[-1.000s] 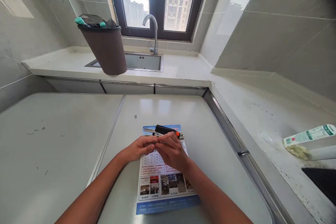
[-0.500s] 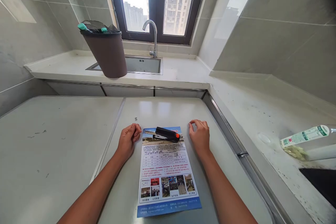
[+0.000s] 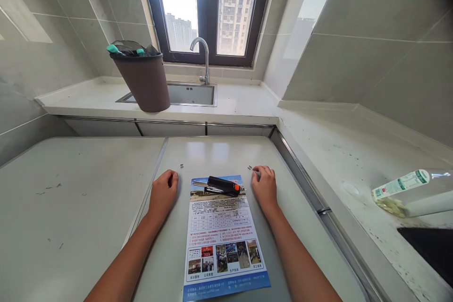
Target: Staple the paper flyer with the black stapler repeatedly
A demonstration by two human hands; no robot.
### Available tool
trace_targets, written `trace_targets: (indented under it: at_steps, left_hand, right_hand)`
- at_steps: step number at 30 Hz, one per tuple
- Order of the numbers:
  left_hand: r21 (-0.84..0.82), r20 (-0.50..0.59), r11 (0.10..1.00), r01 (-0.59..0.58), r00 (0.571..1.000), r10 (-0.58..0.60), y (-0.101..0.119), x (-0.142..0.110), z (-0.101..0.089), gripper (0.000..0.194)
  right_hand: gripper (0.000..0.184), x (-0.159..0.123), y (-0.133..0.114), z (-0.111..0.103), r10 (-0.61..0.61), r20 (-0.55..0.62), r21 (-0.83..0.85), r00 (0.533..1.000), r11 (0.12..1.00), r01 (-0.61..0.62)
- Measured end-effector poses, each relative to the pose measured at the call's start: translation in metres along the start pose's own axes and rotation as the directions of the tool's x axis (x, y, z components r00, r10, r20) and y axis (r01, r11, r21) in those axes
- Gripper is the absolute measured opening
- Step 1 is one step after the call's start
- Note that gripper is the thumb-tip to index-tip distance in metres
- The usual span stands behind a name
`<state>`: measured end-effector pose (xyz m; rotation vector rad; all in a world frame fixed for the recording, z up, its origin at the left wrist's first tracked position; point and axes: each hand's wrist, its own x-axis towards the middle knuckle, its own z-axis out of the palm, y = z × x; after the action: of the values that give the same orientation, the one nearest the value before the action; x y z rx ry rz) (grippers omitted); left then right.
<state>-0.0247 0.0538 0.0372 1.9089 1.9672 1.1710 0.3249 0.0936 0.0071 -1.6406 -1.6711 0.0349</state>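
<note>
A black stapler (image 3: 223, 186) with an orange-red tip lies across the top of a printed flyer (image 3: 226, 217), its metal rail sticking out to the left. To the left of the flyer, my left hand (image 3: 164, 192) rests on the table with fingers curled closed and nothing visible in them. My right hand (image 3: 264, 186) lies on the other side, thumb and bent forefinger slightly apart. Just beyond its fingertips sits a small piece of staples (image 3: 249, 167). A second small staple piece (image 3: 181, 166) lies above and right of my left hand.
The white table (image 3: 106, 217) butts against a counter with a sink (image 3: 191, 94) and faucet (image 3: 205, 59). A brown bin (image 3: 143, 82) holding green-capped bottles leans there. On the right counter (image 3: 318, 137) lies a clear labelled bottle (image 3: 406, 193).
My hands, together over the flyer and stapler, have parted to either side of it. A staple piece now shows on the table by my right fingertips. The view has tilted up slightly.
</note>
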Motion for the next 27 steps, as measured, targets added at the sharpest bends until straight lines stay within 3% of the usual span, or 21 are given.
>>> trace_targets:
  at_steps: [5,10,17,27]
  left_hand:
    - [0.191,0.032,0.972,-0.135,0.991,0.131,-0.009,0.009,0.007,0.022]
    - [0.176,0.078,0.97,-0.166,0.985,0.154,-0.024,0.016,0.006,0.036]
    - [0.299,0.295,0.92,-0.252,0.942,0.162,-0.027,0.012,0.019,0.049]
    - [0.24,0.167,0.947,-0.212,0.97,0.175,-0.017,0.01,0.013,0.022]
  right_hand:
    - [0.016,0.001,-0.004,-0.001,-0.01,0.097,0.073,0.995,0.997,0.003]
    - [0.018,0.0,-0.007,0.0,-0.019,0.109,0.112,0.994,0.994,0.006]
    - [0.018,-0.001,-0.009,0.0,-0.036,0.123,0.127,0.992,0.992,0.02]
    - [0.018,-0.002,-0.01,0.0,-0.047,0.076,0.133,0.996,0.99,0.037]
